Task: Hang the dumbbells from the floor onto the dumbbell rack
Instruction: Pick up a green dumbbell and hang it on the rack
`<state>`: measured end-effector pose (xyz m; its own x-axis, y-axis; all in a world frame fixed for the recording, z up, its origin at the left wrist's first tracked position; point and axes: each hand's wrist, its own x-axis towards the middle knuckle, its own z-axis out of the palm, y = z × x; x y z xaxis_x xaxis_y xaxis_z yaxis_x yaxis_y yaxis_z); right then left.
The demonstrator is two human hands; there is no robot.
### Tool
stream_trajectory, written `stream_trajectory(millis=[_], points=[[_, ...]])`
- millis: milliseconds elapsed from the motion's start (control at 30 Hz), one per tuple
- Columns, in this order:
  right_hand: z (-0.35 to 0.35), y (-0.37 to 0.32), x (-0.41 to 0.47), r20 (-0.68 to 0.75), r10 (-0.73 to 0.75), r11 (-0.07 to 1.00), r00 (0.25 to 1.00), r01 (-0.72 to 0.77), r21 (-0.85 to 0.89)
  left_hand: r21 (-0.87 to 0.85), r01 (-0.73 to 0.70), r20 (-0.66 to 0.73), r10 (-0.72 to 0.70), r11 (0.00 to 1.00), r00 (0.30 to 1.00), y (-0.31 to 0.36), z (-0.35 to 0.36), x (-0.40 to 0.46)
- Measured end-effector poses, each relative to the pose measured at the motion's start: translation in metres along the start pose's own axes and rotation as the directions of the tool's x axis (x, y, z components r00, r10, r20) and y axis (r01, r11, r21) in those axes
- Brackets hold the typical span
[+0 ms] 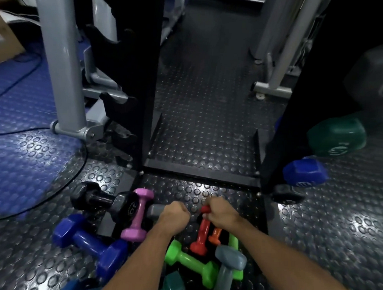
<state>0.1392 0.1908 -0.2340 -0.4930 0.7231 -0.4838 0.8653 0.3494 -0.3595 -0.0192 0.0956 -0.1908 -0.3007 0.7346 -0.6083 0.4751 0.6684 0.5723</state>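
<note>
Several coloured dumbbells lie on the studded floor in front of the black rack [143, 80]. My left hand [175, 215] is closed around a grey dumbbell [155, 210], whose end pokes out to the left of my fist. My right hand [221, 211] grips the top end of a red dumbbell [201, 234]. Close by lie a pink dumbbell [138, 215], a black dumbbell [103, 201], a blue dumbbell [88, 241], a green dumbbell [191, 263], an orange dumbbell [215, 234] and another grey dumbbell [227, 266]. On the rack's right side hang a green dumbbell [337, 136] and a blue dumbbell [304, 173].
A grey machine post [57, 55] stands at the left on a blue mat [17, 149], with a cable [19, 76] trailing across it. The rack's base bar [198, 171] crosses the floor just beyond my hands. A large dark dumbbell [380, 75] sits high at the right.
</note>
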Motion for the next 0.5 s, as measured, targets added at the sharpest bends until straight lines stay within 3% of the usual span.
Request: stream_trajectory(millis=[100,233,367,433,500], points=[[-0.009,0.013,-0.008,-0.122,0.013,0.998,0.992,-0.007,0.056,0.012,-0.023,-0.004,0.023,1.000,1.000,0.007,0.000,0.000],[-0.020,0.028,-0.017,-0.237,0.086,0.958,0.968,-0.014,0.287,0.053,-0.047,0.017,0.046,0.998,0.999,0.006,0.006,-0.006],[-0.025,0.045,-0.016,-0.168,0.124,0.909,0.978,-0.044,0.414,0.117,-0.021,0.007,0.020,0.993,1.000,-0.005,0.012,-0.008],[-0.017,0.059,-0.017,-0.114,0.200,0.928,0.973,-0.151,0.340,0.118,-0.017,0.007,0.016,0.993,1.000,-0.006,0.012,-0.009],[-0.014,0.065,-0.026,0.030,0.228,0.948,0.973,-0.229,0.220,0.116,-0.032,-0.002,0.033,0.993,0.999,-0.004,0.010,-0.011]])
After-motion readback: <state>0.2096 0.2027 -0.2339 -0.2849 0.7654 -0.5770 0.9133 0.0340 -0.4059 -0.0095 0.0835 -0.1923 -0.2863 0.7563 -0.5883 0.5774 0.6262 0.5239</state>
